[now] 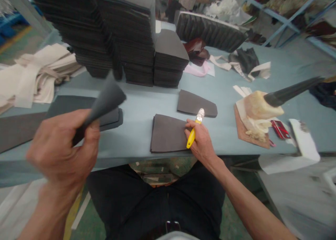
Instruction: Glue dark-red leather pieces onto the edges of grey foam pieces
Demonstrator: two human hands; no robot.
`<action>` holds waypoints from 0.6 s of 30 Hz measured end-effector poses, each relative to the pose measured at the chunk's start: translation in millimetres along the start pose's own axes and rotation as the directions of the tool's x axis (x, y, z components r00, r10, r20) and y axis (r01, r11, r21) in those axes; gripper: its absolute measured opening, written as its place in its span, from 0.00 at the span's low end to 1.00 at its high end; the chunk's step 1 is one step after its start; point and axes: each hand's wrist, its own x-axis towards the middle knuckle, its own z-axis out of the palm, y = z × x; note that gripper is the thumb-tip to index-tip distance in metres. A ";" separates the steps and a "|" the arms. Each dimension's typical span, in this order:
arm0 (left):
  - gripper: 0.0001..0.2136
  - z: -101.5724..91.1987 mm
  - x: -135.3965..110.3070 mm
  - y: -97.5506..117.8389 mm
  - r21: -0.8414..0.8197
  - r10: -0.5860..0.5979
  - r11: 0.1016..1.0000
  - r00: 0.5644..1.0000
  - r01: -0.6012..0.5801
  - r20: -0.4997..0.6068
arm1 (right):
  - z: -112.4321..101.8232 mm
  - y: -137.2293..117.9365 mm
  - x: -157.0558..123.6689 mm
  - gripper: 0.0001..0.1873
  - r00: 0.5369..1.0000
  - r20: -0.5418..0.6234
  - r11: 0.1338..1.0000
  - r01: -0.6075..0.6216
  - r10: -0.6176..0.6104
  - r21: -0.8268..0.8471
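My left hand (69,145) is raised above the table's left side, fingers closed on a dark grey sheet (106,101) that bends upward. Beneath it lie more dark sheets (78,103), partly hidden by the hand. My right hand (201,138) grips a yellow-handled brush (192,136) whose pale bristles point away from me. The fingers of that hand touch or hover at the right edge of a short stack of grey-brown pieces (168,133); I cannot tell which. Just beyond the brush sits a smaller pile of similar tapered pieces (195,103).
Tall stacks of dark sheets (136,40) stand at the back, beside a lower stack (170,51). Pale fabric strips (39,75) lie at left. On the right are a glue-crusted container (258,105) with a dark handle rising from it and a red box (280,129).
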 end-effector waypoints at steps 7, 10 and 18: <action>0.28 48.8 -21.8 1.8 0.048 0.139 0.983 0.882 -0.180 0.450 | -0.6 -1.7 1.2 0.08 0.999 -0.009 0.999 0.032 -0.032 -0.022; 0.36 55.4 -19.9 21.6 -0.067 0.257 0.964 0.833 -0.258 0.490 | -1.4 -2.5 2.0 0.08 0.999 -0.012 0.999 0.034 -0.034 -0.020; 0.44 81.3 -30.2 35.2 -0.140 0.366 0.925 0.731 -0.353 0.576 | -2.9 -6.9 4.1 0.07 1.000 0.022 1.000 -0.012 0.012 0.012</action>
